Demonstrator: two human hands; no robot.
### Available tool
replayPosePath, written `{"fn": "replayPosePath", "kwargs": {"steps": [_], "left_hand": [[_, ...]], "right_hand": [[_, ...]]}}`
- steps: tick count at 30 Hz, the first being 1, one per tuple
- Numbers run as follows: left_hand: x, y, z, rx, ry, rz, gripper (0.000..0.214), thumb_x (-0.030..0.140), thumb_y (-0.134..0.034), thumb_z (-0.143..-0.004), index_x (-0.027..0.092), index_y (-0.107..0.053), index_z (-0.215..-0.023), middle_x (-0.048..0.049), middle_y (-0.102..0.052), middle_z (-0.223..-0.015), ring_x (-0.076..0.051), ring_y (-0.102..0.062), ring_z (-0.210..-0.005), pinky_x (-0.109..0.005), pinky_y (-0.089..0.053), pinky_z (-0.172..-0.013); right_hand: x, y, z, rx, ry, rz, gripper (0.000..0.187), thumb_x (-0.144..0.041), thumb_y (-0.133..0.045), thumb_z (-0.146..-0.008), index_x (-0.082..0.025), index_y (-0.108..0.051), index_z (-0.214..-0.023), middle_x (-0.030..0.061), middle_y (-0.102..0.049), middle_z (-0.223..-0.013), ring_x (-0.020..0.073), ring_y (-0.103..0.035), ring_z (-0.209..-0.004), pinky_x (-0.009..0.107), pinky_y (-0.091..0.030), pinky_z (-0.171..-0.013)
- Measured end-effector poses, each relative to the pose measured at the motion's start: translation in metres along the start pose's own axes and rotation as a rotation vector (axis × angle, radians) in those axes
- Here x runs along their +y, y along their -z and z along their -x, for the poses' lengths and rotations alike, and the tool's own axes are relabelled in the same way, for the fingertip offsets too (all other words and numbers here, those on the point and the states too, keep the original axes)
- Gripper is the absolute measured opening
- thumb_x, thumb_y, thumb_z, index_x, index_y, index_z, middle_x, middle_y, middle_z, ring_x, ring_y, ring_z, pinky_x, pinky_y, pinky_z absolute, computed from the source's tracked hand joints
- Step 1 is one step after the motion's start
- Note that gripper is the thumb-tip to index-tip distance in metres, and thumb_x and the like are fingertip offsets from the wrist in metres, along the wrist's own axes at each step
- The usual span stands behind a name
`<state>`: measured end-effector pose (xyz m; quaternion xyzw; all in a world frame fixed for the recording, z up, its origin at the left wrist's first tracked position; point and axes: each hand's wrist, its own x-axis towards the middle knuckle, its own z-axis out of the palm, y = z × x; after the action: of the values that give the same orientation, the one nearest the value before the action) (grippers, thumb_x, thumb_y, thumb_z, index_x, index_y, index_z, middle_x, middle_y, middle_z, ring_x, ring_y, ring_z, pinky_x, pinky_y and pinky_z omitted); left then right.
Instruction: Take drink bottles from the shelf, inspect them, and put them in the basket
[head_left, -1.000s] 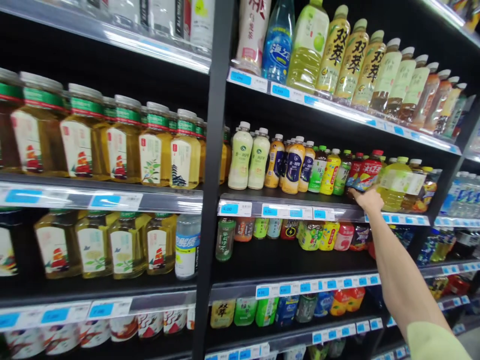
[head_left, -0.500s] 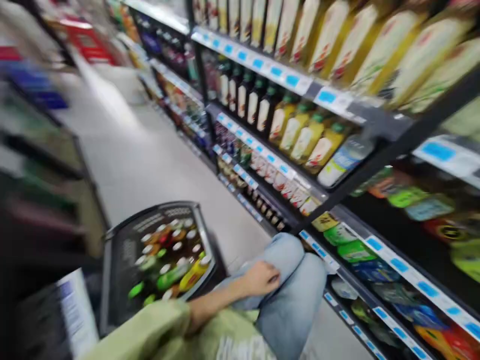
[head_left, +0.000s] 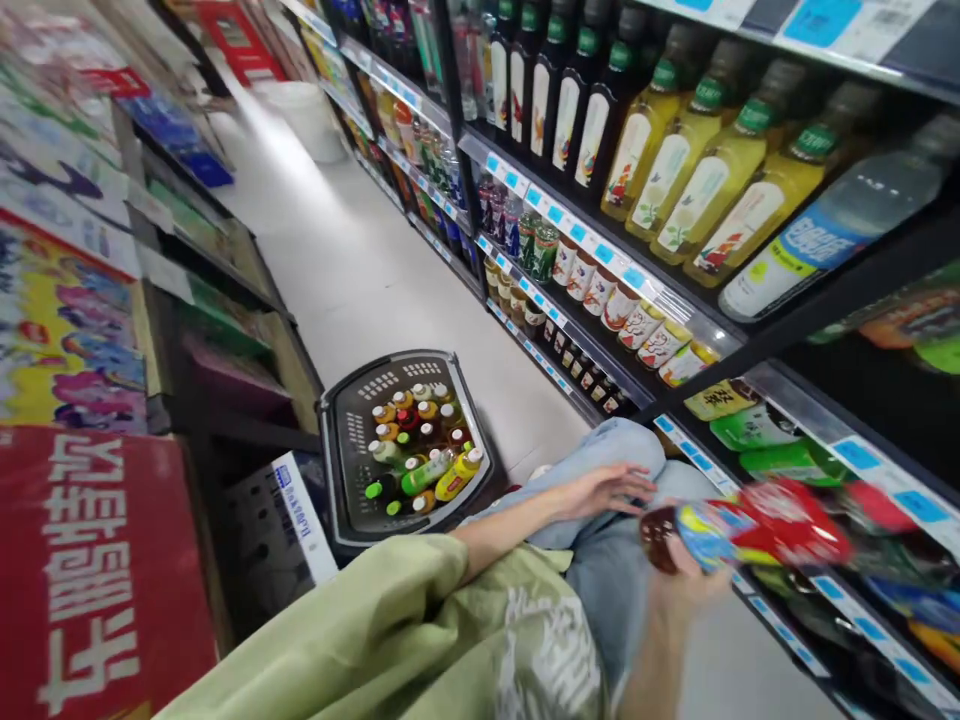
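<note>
My right hand (head_left: 686, 590) is closed around a dark drink bottle with a red, blue and yellow label (head_left: 742, 525), held on its side in front of the lower shelves; the bottle is smeared by motion. My left hand (head_left: 607, 490) rests open, fingers spread, on my knee in pale blue jeans (head_left: 615, 450). On the floor to the left of that knee stands a grey shopping basket (head_left: 352, 400) holding several bottles with orange, white and green caps.
Dark shelving (head_left: 570, 240) full of bottled drinks runs along the right of the aisle. Low shelves with colourful packs (head_left: 67, 340) and a red sign (head_left: 90, 560) line the left. A cardboard box (head_left: 296, 510) sits beside the basket. Pale floor (head_left: 360, 270) stretches ahead.
One second ago my right hand reached to a red-labelled bottle on the shelf. My view has since swung down the aisle, and that hand now holds the bottle low near my knee.
</note>
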<state>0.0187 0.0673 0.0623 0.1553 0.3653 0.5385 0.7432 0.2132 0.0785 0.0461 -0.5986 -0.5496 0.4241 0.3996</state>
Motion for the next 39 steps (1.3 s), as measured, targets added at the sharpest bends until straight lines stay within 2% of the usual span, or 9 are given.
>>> {"fn": "replayPosePath", "kwargs": {"steps": [2,4,8,13,19,24,29,34,39], "left_hand": [[-0.01,0.005,-0.003,0.024,0.082,0.06,0.032,0.037,-0.063,-0.101,0.016,-0.082,-0.116,-0.0167,-0.084,-0.114,-0.032,-0.079,-0.11,-0.048,-0.057,-0.103],[-0.022,0.012,-0.002,0.046,0.157,0.03,0.034,0.042,-0.061,-0.103,0.015,-0.083,-0.107,-0.0147,-0.084,-0.101,-0.031,-0.079,-0.102,-0.048,-0.057,-0.104],[-0.035,0.025,-0.002,0.137,0.169,-0.061,0.033,0.04,-0.069,-0.101,0.011,-0.081,-0.111,-0.0144,-0.084,-0.099,-0.035,-0.079,-0.103,-0.046,-0.059,-0.101],[-0.035,0.027,-0.016,0.166,0.134,-0.11,0.034,0.025,-0.072,-0.097,0.008,-0.078,-0.126,-0.0115,-0.086,-0.109,-0.035,-0.075,-0.117,-0.04,-0.058,-0.104],[-0.032,0.027,-0.015,0.099,0.141,-0.116,0.051,0.045,-0.091,-0.079,0.018,-0.084,-0.123,-0.0101,-0.086,-0.116,-0.03,-0.078,-0.11,-0.037,-0.062,-0.096],[-0.03,0.029,-0.014,0.067,0.151,-0.071,0.065,0.047,-0.095,-0.073,0.015,-0.082,-0.128,-0.0122,-0.086,-0.114,-0.033,-0.08,-0.111,-0.036,-0.064,-0.09],[-0.033,0.036,-0.014,0.025,0.165,-0.04,0.062,0.056,-0.094,-0.073,0.014,-0.083,-0.118,-0.0133,-0.086,-0.106,-0.034,-0.083,-0.103,-0.035,-0.066,-0.08],[-0.038,0.045,-0.008,0.013,0.226,0.008,0.068,0.072,-0.088,-0.072,0.011,-0.082,-0.102,-0.018,-0.085,-0.103,-0.041,-0.082,-0.107,-0.044,-0.069,-0.088],[-0.036,0.049,-0.008,0.028,0.238,-0.03,0.067,0.074,-0.09,-0.068,0.015,-0.083,-0.1,-0.0145,-0.086,-0.101,-0.036,-0.083,-0.098,-0.042,-0.069,-0.083]], "right_hand": [[0.015,-0.035,0.031,0.111,-0.03,-0.124,0.072,-0.065,-0.065,-0.084,-0.055,-0.048,-0.153,0.0045,-0.079,-0.128,0.0536,-0.078,-0.118,0.085,-0.063,-0.091],[0.027,-0.07,0.052,0.157,-0.098,-0.215,0.057,-0.052,-0.066,-0.082,-0.042,-0.063,-0.137,0.0046,-0.082,-0.115,0.0464,-0.083,-0.105,0.074,-0.068,-0.089],[0.035,-0.104,0.061,0.167,-0.391,-0.501,0.053,-0.042,-0.068,-0.064,-0.026,-0.074,-0.114,0.0044,-0.082,-0.096,0.0316,-0.08,-0.089,0.048,-0.069,-0.082],[0.016,-0.097,0.046,0.237,-0.556,-0.738,0.04,-0.039,-0.07,-0.057,-0.024,-0.076,-0.093,0.0007,-0.08,-0.088,0.0239,-0.074,-0.083,0.036,-0.062,-0.079],[0.002,-0.093,0.042,0.17,-0.501,-0.799,0.042,-0.032,-0.07,-0.052,-0.025,-0.08,-0.092,-0.0003,-0.081,-0.091,0.023,-0.071,-0.084,0.036,-0.061,-0.084],[0.005,-0.091,0.044,0.117,-0.483,-0.849,0.042,-0.031,-0.072,-0.052,-0.024,-0.08,-0.092,-0.0003,-0.081,-0.09,0.0231,-0.072,-0.082,0.036,-0.061,-0.083],[0.007,-0.09,0.05,-0.021,-0.489,-0.913,0.043,-0.028,-0.078,-0.053,-0.025,-0.079,-0.096,-0.0005,-0.08,-0.087,0.0239,-0.072,-0.075,0.038,-0.064,-0.077],[0.018,-0.088,0.058,-0.12,-0.475,-0.903,0.056,-0.024,-0.086,-0.053,-0.027,-0.079,-0.108,0.0005,-0.082,-0.105,0.0277,-0.078,-0.096,0.043,-0.067,-0.09],[0.026,-0.091,0.06,-0.137,-0.436,-0.873,0.056,-0.028,-0.09,-0.055,-0.025,-0.08,-0.11,0.0019,-0.082,-0.107,0.0283,-0.078,-0.103,0.044,-0.066,-0.098]]}}
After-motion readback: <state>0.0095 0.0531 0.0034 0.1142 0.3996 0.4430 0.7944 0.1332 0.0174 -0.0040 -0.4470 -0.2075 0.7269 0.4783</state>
